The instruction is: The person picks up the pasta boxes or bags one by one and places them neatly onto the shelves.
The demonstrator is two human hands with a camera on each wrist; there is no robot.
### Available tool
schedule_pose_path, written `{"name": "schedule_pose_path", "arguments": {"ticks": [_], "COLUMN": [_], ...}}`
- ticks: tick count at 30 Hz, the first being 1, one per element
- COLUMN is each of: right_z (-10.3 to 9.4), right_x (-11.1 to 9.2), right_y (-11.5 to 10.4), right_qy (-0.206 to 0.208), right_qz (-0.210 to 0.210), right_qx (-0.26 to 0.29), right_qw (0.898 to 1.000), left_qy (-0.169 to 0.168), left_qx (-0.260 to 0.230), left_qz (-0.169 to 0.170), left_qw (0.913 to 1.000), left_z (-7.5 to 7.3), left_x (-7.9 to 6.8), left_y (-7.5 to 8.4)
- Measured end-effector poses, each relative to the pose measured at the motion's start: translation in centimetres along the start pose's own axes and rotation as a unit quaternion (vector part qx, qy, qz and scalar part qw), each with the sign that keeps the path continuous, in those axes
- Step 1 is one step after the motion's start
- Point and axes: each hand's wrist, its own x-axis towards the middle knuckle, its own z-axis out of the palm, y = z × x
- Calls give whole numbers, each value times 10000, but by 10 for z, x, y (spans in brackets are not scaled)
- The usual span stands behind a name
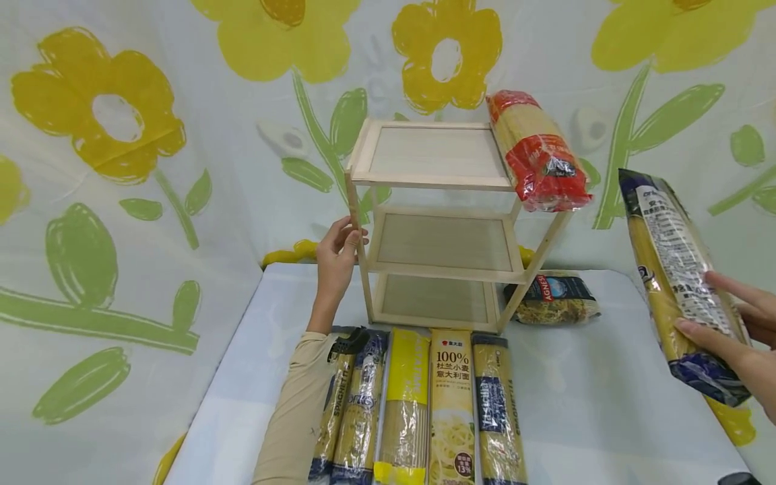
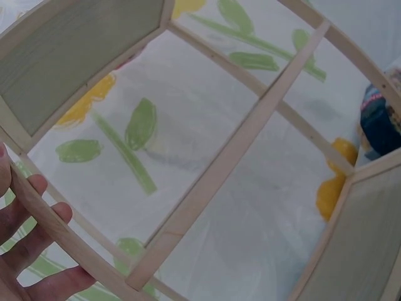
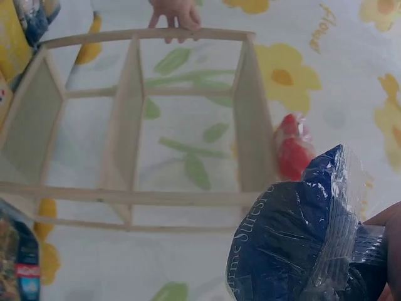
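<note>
A three-tier wooden shelf (image 1: 448, 275) stands at the back of the table. My left hand (image 1: 338, 257) grips its left front post, the fingers curled round the wood, as the left wrist view also shows. Off to the right of the shelf, my right hand (image 1: 736, 323) holds a spaghetti pack (image 1: 673, 249) in the air. The pack is tilted, with dark blue ends and a white printed label facing me. Its crimped blue wrapper end (image 3: 294, 232) fills the lower right of the right wrist view. On the top tier's right end lies a red spaghetti pack (image 1: 536, 145), overhanging the front edge.
Several pasta packs lie side by side before the shelf, including a yellow pack (image 1: 405, 391), a cream pack (image 1: 451, 404) and a blue-labelled spaghetti pack (image 1: 497, 404). An AGNESI pasta bag (image 1: 560, 300) lies right of the shelf. Behind hangs a flowered cloth (image 1: 230, 135).
</note>
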Motion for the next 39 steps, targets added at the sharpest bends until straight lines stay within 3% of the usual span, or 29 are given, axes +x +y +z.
{"name": "schedule_pose_path", "arguments": {"ticks": [6, 15, 20, 25, 34, 39], "right_z": [-12, -26, -30, -31, -37, -37], "right_x": [23, 43, 59, 74, 88, 93], "right_y": [-6, -47, -53, -60, -100, -123], "right_qy": [-211, -200, -123, 35, 49, -207], "right_qz": [-153, -167, -158, -200, -61, -578], "right_qx": [-218, -254, -74, 293, 1261, 1958], "right_qw": [9994, 9993, 9998, 9994, 9920, 9787], "left_qy": [-29, -50, -23, -71, -60, -72], "left_qx": [18, 11, 4, -68, -65, -64], "left_qz": [13, 9, -3, 47, 21, 45], "left_qw": [10000, 10000, 10000, 9999, 10000, 9999], "left_z": [-1, -2, -3, -2, -2, -3], "left_x": [0, 0, 0, 0, 0, 0], "left_y": [1, 1, -5, 0, -2, -2]}}
